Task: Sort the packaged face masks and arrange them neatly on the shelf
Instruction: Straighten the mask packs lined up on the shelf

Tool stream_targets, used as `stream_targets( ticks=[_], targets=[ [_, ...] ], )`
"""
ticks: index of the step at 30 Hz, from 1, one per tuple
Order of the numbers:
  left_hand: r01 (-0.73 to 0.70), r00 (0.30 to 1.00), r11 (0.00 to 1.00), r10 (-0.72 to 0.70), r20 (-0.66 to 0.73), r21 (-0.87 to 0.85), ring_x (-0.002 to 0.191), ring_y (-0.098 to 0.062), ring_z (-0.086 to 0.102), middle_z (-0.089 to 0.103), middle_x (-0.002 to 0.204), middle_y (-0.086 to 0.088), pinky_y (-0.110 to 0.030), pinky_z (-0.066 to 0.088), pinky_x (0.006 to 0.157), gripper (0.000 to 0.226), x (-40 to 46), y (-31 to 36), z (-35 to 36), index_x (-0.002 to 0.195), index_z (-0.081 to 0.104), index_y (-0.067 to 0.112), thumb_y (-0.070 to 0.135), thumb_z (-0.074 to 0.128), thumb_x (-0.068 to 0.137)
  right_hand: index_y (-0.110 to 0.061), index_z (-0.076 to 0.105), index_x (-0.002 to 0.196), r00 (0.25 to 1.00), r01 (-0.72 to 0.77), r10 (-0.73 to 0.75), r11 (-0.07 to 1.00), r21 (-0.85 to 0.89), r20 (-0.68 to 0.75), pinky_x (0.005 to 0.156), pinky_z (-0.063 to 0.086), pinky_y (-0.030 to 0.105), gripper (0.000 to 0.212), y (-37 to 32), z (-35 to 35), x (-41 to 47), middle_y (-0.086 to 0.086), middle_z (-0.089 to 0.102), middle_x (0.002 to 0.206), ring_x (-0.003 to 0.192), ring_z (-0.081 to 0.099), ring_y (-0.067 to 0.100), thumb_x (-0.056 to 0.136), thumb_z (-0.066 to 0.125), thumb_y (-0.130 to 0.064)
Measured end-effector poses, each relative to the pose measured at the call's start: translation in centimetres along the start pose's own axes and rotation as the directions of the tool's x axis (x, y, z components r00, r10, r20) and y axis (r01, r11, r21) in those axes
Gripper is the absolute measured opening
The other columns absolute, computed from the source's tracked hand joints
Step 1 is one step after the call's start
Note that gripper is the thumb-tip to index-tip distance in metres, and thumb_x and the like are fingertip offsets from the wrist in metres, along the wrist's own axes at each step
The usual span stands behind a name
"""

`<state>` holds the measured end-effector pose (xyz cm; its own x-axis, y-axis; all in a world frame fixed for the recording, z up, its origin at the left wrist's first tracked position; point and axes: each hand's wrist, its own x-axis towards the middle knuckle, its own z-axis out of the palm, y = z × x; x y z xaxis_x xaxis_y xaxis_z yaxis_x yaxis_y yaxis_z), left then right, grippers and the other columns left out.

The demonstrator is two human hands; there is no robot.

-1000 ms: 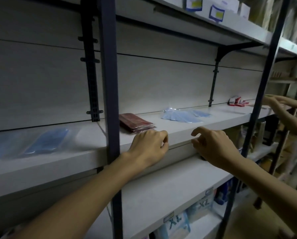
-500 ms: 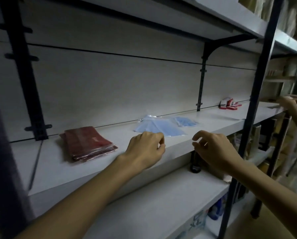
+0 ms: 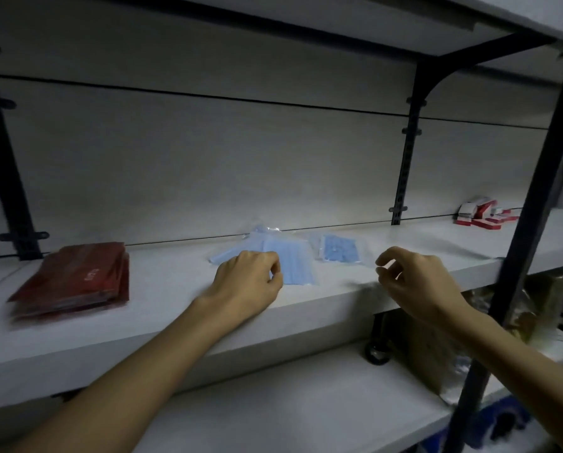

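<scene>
On the shelf (image 3: pixel 338 299), the light blue mask packs (image 3: pixel 293 259) lie fanned and askew toward the back edge, and a smaller clear pack of darker blue masks (image 3: pixel 340 251) sits just beside them on the right, so the blue ones look not yet squared into a pile. The left hand (image 3: pixel 247 282) rests over the near corner of the fanned packs with its fingers curled under; whether they pinch the plastic or only touch it cannot be told. The right hand (image 3: pixel 417 282) hovers above the shelf's front edge with thumb and forefinger loosely curled and apart, holding nothing, probably poised to take the smaller pack. The stack of dark red packs (image 3: pixel 77 282) already lies gathered toward the left end. Small red-and-white boxes (image 3: pixel 482 215) sit at the far right by the back wall. A dark upright post (image 3: pixel 531 204) crosses in front of the shelf's right end and would hamper reaching there.
</scene>
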<state>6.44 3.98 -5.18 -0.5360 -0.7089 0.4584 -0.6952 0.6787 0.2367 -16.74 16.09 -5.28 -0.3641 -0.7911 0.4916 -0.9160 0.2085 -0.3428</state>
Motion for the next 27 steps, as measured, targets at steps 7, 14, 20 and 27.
stream_targets(
  ticks=[7,14,20,27],
  targets=[
    [0.128,0.992,0.989,-0.126,-0.031,0.072,0.088,-0.017,0.055,0.063,0.095,0.005,-0.029,0.042,0.071,0.015,2.0,1.1,1.6,0.094,0.062,0.023,0.025,0.048,0.09,-0.019,0.064,0.108,0.999,-0.024,0.024,1.0,0.011,0.041,0.076,0.054,0.04,0.018,3.8,1.0,4.3,-0.007,0.066,0.081,0.086,0.063,0.023,0.091,0.058,-0.023],
    [0.23,0.973,0.959,-0.229,-0.028,0.163,0.103,-0.025,0.055,0.06,0.109,-0.004,-0.032,0.045,0.081,0.022,4.6,0.1,3.4,0.105,0.059,0.019,0.035,0.049,0.093,-0.013,0.061,0.116,0.983,-0.139,0.153,0.981,-0.135,0.103,0.082,0.051,0.037,0.033,5.2,4.1,10.3,0.009,0.068,0.107,0.099,0.061,0.029,0.092,0.057,-0.036],
    [0.252,0.968,0.938,-0.248,-0.049,0.239,0.107,-0.026,0.054,0.06,0.112,-0.006,-0.034,0.045,0.086,0.027,5.3,-0.2,4.5,0.11,0.056,0.015,0.036,0.045,0.096,-0.017,0.048,0.078,0.945,-0.238,0.291,0.926,-0.294,0.152,0.085,0.04,0.037,0.049,5.0,6.7,12.8,0.005,0.053,0.09,0.096,0.055,0.029,0.087,0.047,-0.065],
    [0.293,0.955,0.94,-0.279,-0.103,0.174,0.108,-0.024,0.056,0.062,0.115,-0.003,-0.036,0.047,0.086,0.022,5.6,0.4,5.0,0.115,0.054,0.017,0.027,0.051,0.096,-0.017,0.065,0.098,0.929,-0.268,0.271,0.962,-0.048,0.251,0.085,0.037,0.037,0.036,5.7,7.4,15.4,0.004,0.064,0.098,0.093,0.054,0.025,0.083,0.065,-0.05]
  ],
)
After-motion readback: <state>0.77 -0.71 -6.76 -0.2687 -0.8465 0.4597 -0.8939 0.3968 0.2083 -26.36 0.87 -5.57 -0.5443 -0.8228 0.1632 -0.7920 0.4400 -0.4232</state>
